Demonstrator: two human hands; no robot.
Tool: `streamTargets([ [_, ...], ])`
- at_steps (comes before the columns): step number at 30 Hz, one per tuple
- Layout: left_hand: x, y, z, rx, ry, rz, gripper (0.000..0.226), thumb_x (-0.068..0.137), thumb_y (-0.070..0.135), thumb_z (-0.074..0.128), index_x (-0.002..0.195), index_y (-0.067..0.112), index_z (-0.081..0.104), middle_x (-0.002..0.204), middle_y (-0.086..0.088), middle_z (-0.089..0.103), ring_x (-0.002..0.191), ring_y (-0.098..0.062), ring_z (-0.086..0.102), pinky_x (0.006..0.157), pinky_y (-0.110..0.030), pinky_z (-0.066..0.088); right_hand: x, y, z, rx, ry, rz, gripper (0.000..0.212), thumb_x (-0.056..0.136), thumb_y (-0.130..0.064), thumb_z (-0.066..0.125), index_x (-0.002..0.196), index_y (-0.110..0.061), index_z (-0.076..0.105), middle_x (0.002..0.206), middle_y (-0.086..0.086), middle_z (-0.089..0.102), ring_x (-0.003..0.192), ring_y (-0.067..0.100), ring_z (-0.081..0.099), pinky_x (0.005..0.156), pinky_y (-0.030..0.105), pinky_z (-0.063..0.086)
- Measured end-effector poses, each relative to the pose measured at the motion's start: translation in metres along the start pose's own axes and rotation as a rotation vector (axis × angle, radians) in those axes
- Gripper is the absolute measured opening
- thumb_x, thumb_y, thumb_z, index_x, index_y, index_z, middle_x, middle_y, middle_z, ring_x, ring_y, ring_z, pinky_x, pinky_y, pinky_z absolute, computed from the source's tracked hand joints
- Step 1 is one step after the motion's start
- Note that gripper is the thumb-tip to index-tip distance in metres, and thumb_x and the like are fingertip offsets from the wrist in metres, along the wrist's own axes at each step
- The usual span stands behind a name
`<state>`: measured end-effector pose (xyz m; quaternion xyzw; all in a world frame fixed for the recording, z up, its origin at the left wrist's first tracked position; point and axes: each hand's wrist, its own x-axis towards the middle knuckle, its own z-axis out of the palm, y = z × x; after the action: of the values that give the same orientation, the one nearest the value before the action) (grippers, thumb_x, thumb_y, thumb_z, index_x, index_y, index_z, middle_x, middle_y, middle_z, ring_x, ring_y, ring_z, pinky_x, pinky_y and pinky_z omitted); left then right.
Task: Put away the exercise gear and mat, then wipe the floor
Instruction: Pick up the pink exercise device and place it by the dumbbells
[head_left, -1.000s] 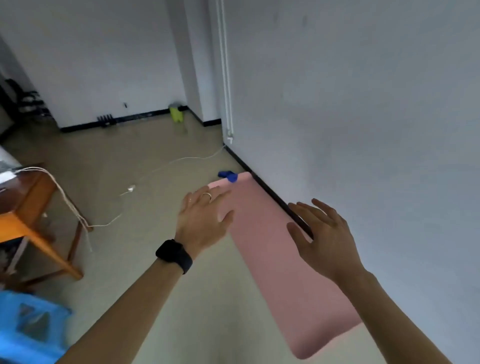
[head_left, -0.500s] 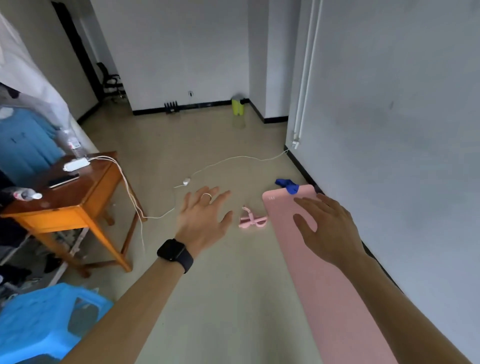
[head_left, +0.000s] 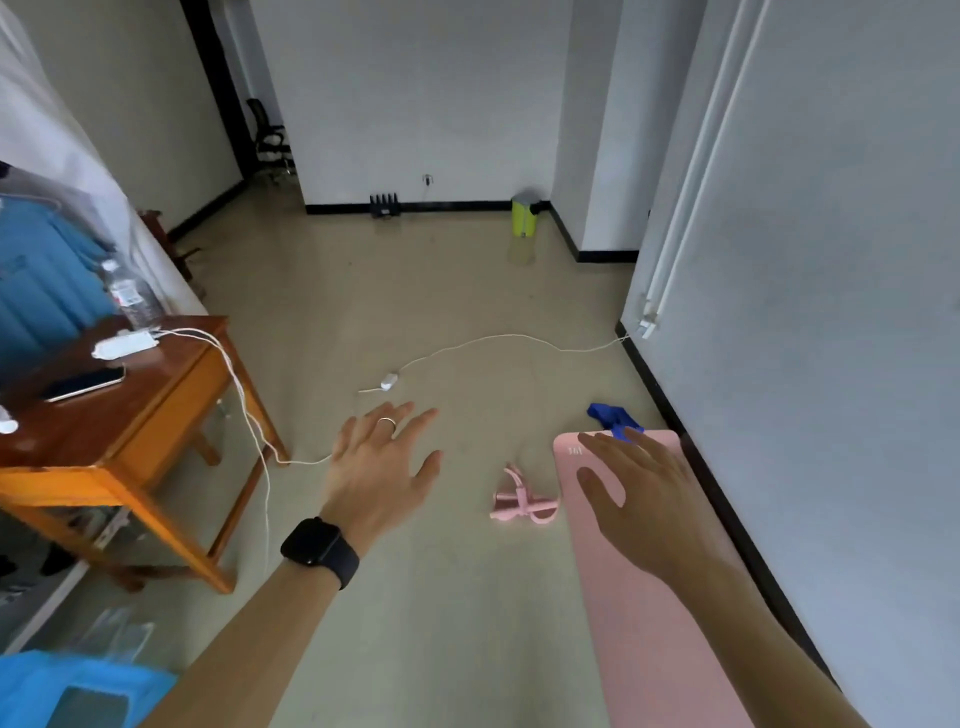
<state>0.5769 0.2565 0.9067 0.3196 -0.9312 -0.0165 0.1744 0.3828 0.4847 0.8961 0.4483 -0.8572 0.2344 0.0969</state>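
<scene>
Along the right wall (head_left: 831, 364) the pink mat (head_left: 649, 649) lies flat, unrolled. Our right grip (head_left: 644, 499) and left grip (head_left: 382, 467) hover spread, holding nothing. The pink exerciser (head_left: 522, 506) and blue item (head_left: 608, 415) lie by its far end, so we judge nothing put away yet.

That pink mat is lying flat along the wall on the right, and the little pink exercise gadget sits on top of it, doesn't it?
Not quite. The head view shows the pink mat flat along the wall on the right, but the pink exercise gadget lies on the bare floor beside the mat's left edge, not on top of it.
</scene>
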Motion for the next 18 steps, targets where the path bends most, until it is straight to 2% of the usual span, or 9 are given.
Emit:
streamTargets([
  [7,0.129,-0.062,0.087,-0.002,-0.068,-0.012,0.057,0.089,0.056,0.038,0.141,0.037,0.051,0.143,0.002,0.055,0.137,-0.021,0.043,0.115,-0.047,0.032,0.119,0.03,0.094,0.029,-0.085,0.037,0.053,0.092,-0.053,0.035,0.129,-0.028,0.064,0.127,-0.008,0.068,0.128,0.026,0.055,0.101,0.047,0.047],
  [11,0.207,-0.089,0.13,-0.036,-0.155,0.026,0.051,0.096,0.051,0.046,0.146,0.039,0.044,0.15,0.004,0.048,0.143,-0.019,0.035,0.118,-0.043,0.024,0.166,0.045,0.14,-0.009,-0.151,0.142,0.049,0.092,-0.051,0.042,0.131,-0.031,0.063,0.131,-0.009,0.066,0.13,0.025,0.054,0.104,0.045,0.043],
  [15,0.275,-0.103,0.175,-0.039,-0.268,0.077,0.055,0.093,0.053,0.039,0.145,0.037,0.045,0.148,0.002,0.05,0.142,-0.02,0.038,0.115,-0.044,0.029,0.201,0.06,0.173,-0.027,-0.235,0.238,0.049,0.092,-0.052,0.044,0.134,-0.033,0.061,0.133,-0.013,0.063,0.134,0.023,0.05,0.108,0.044,0.04],
  [18,0.315,-0.103,0.213,-0.046,-0.35,0.115,0.053,0.094,0.049,0.044,0.145,0.036,0.046,0.148,0.002,0.051,0.141,-0.021,0.038,0.114,-0.044,0.029,0.225,0.077,0.198,-0.026,-0.28,0.306,0.045,0.094,-0.048,0.049,0.134,-0.033,0.061,0.132,-0.012,0.064,0.134,0.023,0.05,0.108,0.043,0.039],
])
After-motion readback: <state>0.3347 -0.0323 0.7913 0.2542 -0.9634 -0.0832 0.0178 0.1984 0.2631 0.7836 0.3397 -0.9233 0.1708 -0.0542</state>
